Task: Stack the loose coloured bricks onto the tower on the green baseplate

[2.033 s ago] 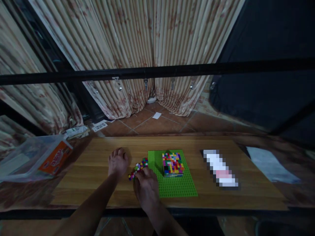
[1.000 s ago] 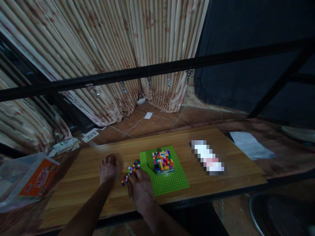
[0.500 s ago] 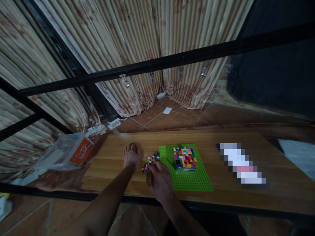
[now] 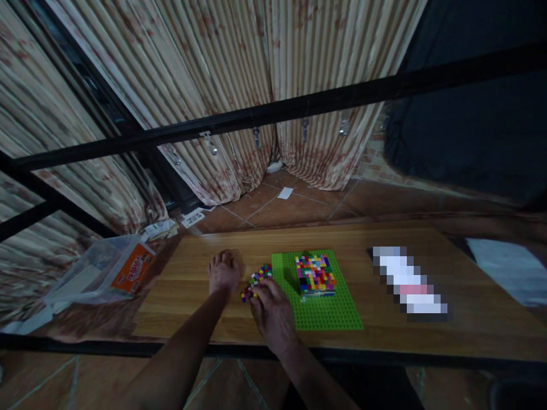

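My left hand (image 4: pixel 224 272) rests on the wooden table with its fingers lying on the surface and nothing visible in them. To its right is a small heap of colourful toy bricks (image 4: pixel 261 274). My right hand (image 4: pixel 273 313) reaches over the near side of that heap, fingers bent and drawn together among the bricks; whatever they hold is hidden. Beside it, partly behind the hand, lies a green studded baseplate (image 4: pixel 325 316). A block built of many-coloured bricks (image 4: pixel 316 273) stands on the baseplate, flat-topped and several layers high.
A blurred-out rectangular object (image 4: pixel 408 282) lies on the right of the wooden table (image 4: pixel 188 324). A clear plastic box (image 4: pixel 96 267) with an orange label sits off the table's left end. A dark metal bar (image 4: pixel 239 119) with clips crosses before the curtains (image 4: pixel 222 57).
The view has shifted slightly, so everything sits a little further left. My right hand stays at the brick heap with its fingers bent; my left hand keeps its place on the table.
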`<state>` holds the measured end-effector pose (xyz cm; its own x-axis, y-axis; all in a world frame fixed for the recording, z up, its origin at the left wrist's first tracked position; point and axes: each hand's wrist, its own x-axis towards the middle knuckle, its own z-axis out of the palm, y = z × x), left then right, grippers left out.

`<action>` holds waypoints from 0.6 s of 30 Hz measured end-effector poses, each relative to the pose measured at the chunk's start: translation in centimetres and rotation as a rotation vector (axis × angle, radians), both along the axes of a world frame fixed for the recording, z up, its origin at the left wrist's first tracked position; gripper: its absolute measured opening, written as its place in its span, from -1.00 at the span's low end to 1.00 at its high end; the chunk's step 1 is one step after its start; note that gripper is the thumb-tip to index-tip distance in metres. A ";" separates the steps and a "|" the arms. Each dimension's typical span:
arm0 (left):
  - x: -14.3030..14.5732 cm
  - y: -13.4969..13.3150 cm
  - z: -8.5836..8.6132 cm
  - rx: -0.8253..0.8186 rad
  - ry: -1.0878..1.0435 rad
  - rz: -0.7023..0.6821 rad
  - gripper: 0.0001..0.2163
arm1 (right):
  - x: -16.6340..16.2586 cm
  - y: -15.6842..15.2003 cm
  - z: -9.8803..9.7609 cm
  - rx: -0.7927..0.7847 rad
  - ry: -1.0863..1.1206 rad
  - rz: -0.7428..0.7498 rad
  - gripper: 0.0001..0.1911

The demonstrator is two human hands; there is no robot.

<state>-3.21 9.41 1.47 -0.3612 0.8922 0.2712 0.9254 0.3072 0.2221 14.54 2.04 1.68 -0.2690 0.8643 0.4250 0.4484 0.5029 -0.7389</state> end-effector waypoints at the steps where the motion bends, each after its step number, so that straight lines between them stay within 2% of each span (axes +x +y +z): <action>1: 0.0 0.0 0.0 0.004 -0.002 0.000 -0.66 | 0.1 -0.2 0.2 -0.005 0.054 0.016 -0.75; 9: -0.3 0.1 -0.2 0.013 0.039 -0.011 -0.66 | 2.8 -3.2 3.0 -0.180 0.413 0.011 -0.73; 13: -0.4 0.2 -0.4 0.012 0.060 -0.018 -0.64 | 5.8 -4.0 1.9 -0.258 0.501 -0.190 -0.76; 18: -0.6 0.3 -0.5 0.019 0.069 -0.014 -0.64 | 10.4 -3.1 0.2 -0.297 0.544 -0.407 -0.79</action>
<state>-3.77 9.71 0.96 -0.3284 0.8917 0.3115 0.9429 0.2902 0.1633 24.99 -1.09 1.88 0.2787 0.9501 0.1400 0.0889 0.1196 -0.9888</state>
